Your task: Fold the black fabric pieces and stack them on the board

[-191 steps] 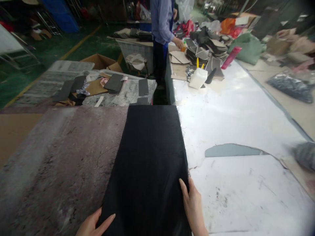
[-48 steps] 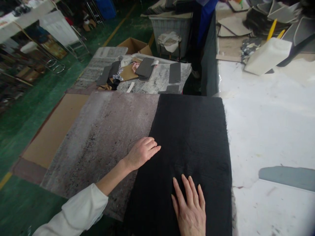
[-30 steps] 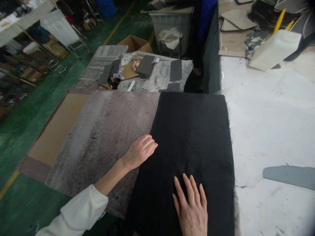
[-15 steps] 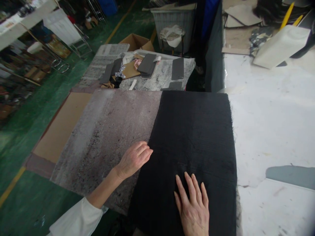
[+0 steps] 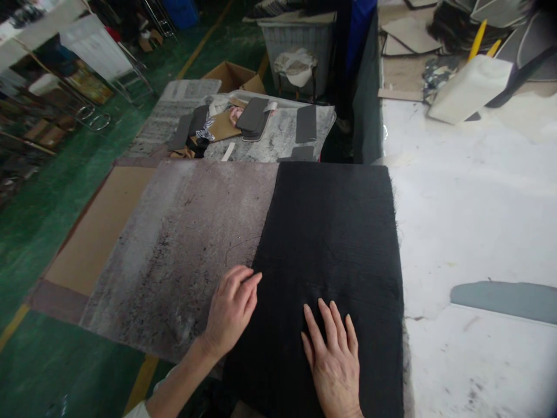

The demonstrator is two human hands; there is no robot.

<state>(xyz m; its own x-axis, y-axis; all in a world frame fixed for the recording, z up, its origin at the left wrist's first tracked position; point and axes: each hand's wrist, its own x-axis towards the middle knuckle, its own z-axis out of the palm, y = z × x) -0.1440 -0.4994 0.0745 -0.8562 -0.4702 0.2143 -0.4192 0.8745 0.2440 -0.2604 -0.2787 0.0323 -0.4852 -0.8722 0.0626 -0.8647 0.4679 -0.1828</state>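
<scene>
The white table spreads from 1 to 3 o'clock of the right hand, and the brown board goes from the left hand toward 9 and 11 o'clock; both surfaces seem to give room for moving sideways. On the board lies the black cloth, its long axis running from 6 to 12 o'clock. It is directly under the right hand, which is palm down, fingers spread, inside the edges. The left hand, at 10 o'clock from the right one, is the nearer to the cloth's left edge, with its fingers curled (whether they pinch this edge, I cannot tell). The right edge is frayed and runs just beside the white table; the near end I cannot see well. Far at 1 o'clock stands a white jug.
</scene>
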